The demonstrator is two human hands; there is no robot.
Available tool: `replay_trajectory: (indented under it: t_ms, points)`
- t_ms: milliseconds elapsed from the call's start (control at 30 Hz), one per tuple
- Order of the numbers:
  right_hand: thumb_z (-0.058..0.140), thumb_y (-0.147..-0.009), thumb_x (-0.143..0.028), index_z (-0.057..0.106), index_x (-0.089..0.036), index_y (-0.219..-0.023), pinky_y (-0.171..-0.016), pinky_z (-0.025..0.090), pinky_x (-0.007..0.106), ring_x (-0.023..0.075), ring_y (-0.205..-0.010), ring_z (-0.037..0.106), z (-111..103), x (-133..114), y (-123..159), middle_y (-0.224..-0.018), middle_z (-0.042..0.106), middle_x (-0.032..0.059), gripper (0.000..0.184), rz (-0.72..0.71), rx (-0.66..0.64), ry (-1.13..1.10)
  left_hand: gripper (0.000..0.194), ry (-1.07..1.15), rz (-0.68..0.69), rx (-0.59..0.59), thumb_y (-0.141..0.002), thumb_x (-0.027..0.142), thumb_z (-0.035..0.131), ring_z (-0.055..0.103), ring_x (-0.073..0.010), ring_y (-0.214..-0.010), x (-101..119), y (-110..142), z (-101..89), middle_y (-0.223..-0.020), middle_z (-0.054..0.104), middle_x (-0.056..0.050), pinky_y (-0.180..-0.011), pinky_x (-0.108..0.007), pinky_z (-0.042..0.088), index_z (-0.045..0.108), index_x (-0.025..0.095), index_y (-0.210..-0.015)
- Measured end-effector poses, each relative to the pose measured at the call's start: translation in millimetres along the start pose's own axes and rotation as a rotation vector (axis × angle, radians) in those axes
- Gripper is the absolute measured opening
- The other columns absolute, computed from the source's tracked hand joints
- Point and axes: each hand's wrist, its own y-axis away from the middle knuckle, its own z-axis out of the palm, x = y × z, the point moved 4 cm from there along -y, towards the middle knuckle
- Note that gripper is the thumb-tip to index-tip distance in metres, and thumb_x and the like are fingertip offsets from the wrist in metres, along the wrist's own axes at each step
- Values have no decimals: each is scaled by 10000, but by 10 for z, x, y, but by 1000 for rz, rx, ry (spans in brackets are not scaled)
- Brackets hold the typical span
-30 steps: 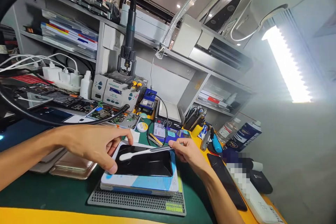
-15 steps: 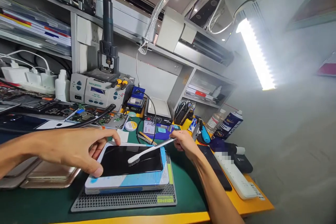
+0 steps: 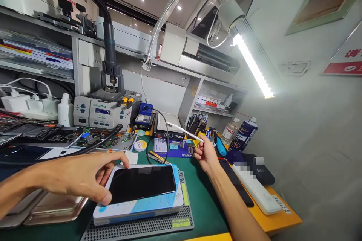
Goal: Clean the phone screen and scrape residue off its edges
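Observation:
A black smartphone point(image 3: 143, 183) lies screen up on a blue and white box point(image 3: 158, 206). My left hand point(image 3: 82, 175) grips the phone's left end, thumb at the near corner and fingers at the far one. Under the box is a grey perforated mat point(image 3: 141, 226). My right hand point(image 3: 207, 154) holds a white toothbrush point(image 3: 183, 130) by the end of its handle. The brush is raised beyond the phone and to its right, its dark-bristled head pointing left in front of a flat heating plate point(image 3: 169, 121).
A hot-air station point(image 3: 98, 113) and opened devices point(image 3: 104, 137) fill the back left. Gold phone housings point(image 3: 53, 205) lie beside my left wrist. On the right are a white power strip point(image 3: 257, 192), a dark phone point(image 3: 236, 180) and a spray can point(image 3: 243, 134). A lamp point(image 3: 253, 66) hangs above.
My right hand has lifted the toothbrush off the phone's screen, up and away to the right. My left hand keeps its hold on the phone. The camera view has shifted a little.

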Motion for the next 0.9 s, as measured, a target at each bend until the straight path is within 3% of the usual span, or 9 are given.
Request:
replay_trajectory:
  t_ms: [200, 333, 467, 600, 733, 900]
  points:
    - [593, -1005, -377, 633, -148, -1120, -602, 561, 265, 124, -705, 642, -75, -13, -20, -963, 671, 32, 260, 21, 77, 39, 653, -32, -12, 40, -696, 390, 783, 571, -205, -773, -66, -8, 4, -801, 592, 33, -642, -257, 423, 503, 291, -1277]
    - [599, -999, -388, 627, -149, -1155, -644, 580, 294, 145, -762, 663, -55, 34, -20, -1015, 675, 47, 287, 24, 140, 145, 662, -16, -18, 40, -685, 360, 771, 573, -206, -771, -84, -17, 16, -795, 594, 33, -647, -259, 432, 501, 291, -1286]
    - [601, -996, -406, 637, -143, -1114, -622, 569, 282, 134, -723, 651, 52, 147, 34, -967, 674, 36, 290, 96, 77, 291, 660, 21, -29, 48, -661, 322, 759, 565, -202, -749, -71, -19, 24, -768, 587, 40, -630, -260, 422, 512, 290, -1272]
    - [587, -1000, -435, 640, -139, -1035, -533, 517, 232, 96, -604, 591, 158, 244, 110, -849, 648, 2, 303, 166, -42, 390, 635, 26, -26, 64, -661, 319, 754, 564, -201, -743, -53, -3, 23, -758, 578, 44, -630, -263, 417, 534, 286, -1256]
    - [566, -1009, -452, 624, -138, -930, -409, 382, 173, 47, -455, 440, 224, 279, 162, -691, 555, -54, 329, 195, -162, 416, 624, 16, 0, 52, -697, 327, 770, 564, -191, -752, -89, -8, 21, -781, 584, 46, -645, -254, 427, 513, 299, -1265]
    - [548, -1020, -450, 619, -137, -903, -361, 298, 158, 31, -408, 357, 259, 275, 195, -631, 492, -79, 342, 230, -252, 406, 655, -4, 3, 47, -694, 341, 789, 566, -186, -746, -147, -34, 11, -781, 587, 49, -631, -247, 428, 493, 304, -1276]
